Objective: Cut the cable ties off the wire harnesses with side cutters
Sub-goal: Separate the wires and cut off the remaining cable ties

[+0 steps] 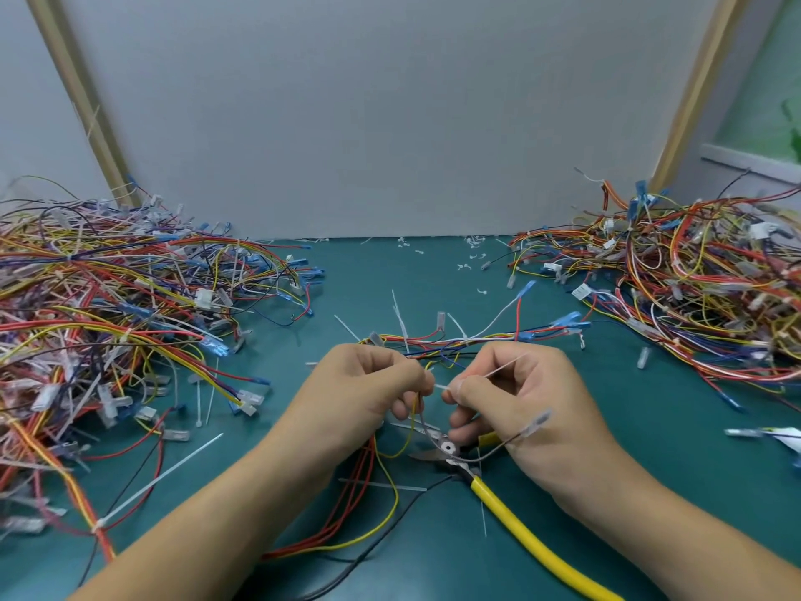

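A wire harness [468,340] of red, yellow, blue and white wires lies across the green table [650,448] in front of me, several white cable ties sticking up from it. My left hand [359,392] grips the harness wires with curled fingers. My right hand [516,401] pinches a thin white cable tie [498,370] between thumb and forefinger, close to the left fingertips. Side cutters [498,496] with yellow handles lie on the table under my right hand, jaws pointing left; no hand holds them.
A large tangled pile of harnesses [108,323] fills the left of the table, another pile [693,288] the right. Cut tie scraps [470,253] lie scattered by the grey back wall. A long loose white tie [164,474] lies at front left.
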Tool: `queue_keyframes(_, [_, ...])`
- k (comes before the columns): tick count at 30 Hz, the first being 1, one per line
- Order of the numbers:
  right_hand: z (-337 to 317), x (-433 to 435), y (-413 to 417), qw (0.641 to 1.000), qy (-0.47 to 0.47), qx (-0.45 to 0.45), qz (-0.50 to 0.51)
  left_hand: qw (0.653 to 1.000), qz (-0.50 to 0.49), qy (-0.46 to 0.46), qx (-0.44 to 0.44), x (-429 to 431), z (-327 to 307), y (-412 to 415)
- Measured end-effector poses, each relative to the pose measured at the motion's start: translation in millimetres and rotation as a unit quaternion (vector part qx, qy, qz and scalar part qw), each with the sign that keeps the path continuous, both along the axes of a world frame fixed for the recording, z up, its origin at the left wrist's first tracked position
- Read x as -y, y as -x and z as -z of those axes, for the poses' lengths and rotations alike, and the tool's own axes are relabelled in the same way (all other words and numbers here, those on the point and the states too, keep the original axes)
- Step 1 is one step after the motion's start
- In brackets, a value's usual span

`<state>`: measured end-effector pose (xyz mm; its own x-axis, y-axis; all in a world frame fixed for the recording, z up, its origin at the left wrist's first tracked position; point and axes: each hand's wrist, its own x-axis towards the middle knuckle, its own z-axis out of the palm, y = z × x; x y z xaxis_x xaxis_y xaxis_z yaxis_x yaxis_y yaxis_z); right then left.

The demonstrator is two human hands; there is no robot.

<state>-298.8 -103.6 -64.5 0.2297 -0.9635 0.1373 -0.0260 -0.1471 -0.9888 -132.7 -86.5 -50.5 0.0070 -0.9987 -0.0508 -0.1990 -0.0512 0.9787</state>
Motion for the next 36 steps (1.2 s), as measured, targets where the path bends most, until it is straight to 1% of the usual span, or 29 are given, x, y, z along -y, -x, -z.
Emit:
queue_keyframes(4, [-2.0,1.0,-1.8,1.0,0.013,0.017,0.001,1.0,-0.012,0.006,-0.004,3.1,-0.4,-2.0])
queue_keyframes(8, [-0.1,4.1,2.4,1.0,0.022,0.001,0.017,0.999,0.018,0.033,0.017,2.1,-1.1,-8.3])
queue_keyframes(9, [0.3,4.8,4.9,0.999,0.03,-0.015,0.022,0.998,-0.009,0.061,0.024,4.6,-1.5,-13.3])
queue_keyframes(10, [0.5,5.5,7.6,0.998,0.046,-0.04,0.024,0.993,-0.056,0.1,0.04,8.5,-2.0,-20.4])
queue_keyframes(12, [-2.2,5.4,11.3,0.989,0.097,-0.11,0.024,0.965,-0.176,0.174,0.085,18.1,-4.1,-39.6])
queue_keyframes(13, [-4.9,4.9,12.3,0.982,0.123,-0.139,0.026,0.95,-0.223,0.186,0.115,23.2,-5.0,-48.8])
queue_keyframes(14, [-7.9,4.2,12.9,0.976,0.145,-0.158,0.028,0.939,-0.25,0.18,0.153,27.5,-4.1,-56.3])
queue_keyframes(16, [-14.5,1.7,13.7,0.969,0.177,-0.171,0.036,0.929,-0.252,0.134,0.234,35.3,3.8,-64.6])
queue_keyframes(18, [-21.3,0.0,15.8,0.963,0.209,-0.163,0.059,0.917,-0.218,0.059,0.329,39.2,11.3,-63.9])
queue_keyframes(19, [-24.3,0.2,17.6,0.96,0.225,-0.147,0.073,0.903,-0.192,0.025,0.383,39.9,13.2,-62.1])
queue_keyframes(20, [-26.6,0.7,19.4,0.959,0.237,-0.128,0.088,0.893,-0.165,0.004,0.418,40.3,13.8,-61.0])
queue_keyframes(21, [-28.2,1.7,21.1,0.957,0.246,-0.114,0.103,0.897,-0.144,-0.002,0.418,41.2,14.1,-59.9])
queue_keyframes(23, [-29.7,4.9,23.3,0.95,0.26,-0.109,0.137,0.927,-0.115,0.0,0.357,41.4,12.8,-54.9])
queue_keyframes(25, [-31.0,7.2,22.7,0.941,0.274,-0.104,0.167,0.959,-0.109,0.015,0.26,39.7,12.4,-46.5])
queue_keyframes(26, [-32.4,7.7,22.3,0.936,0.286,-0.102,0.177,0.973,-0.119,0.033,0.194,38.5,11.5,-41.8])
queue_keyframes(28, [-34.8,7.2,20.5,0.93,0.309,-0.102,0.173,0.986,-0.129,0.082,0.074,32.6,6.9,-32.3])
queue_keyframes(29, [-35.0,7.0,18.1,0.936,0.301,-0.094,0.153,0.985,-0.122,0.115,0.049,29.2,4.6,-28.6])
queue_keyframes(30, [-33.9,6.5,14.6,0.952,0.27,-0.076,0.12,0.98,-0.114,0.154,0.053,25.2,2.4,-24.9])
queue_keyframes(32, [-28.9,5.9,5.5,0.984,0.167,-0.037,0.054,0.964,-0.1,0.231,0.091,15.1,-0.3,-15.8])
queue_keyframes(34, [-23.4,5.4,-1.4,0.996,0.088,-0.014,0.023,0.937,-0.088,0.306,0.142,4.4,-2.1,-7.3])
queue_keyframes(36, [-21.3,4.3,-3.0,0.997,0.07,0.003,0.018,0.897,-0.072,0.372,0.227,-3.9,-2.2,-0.6])
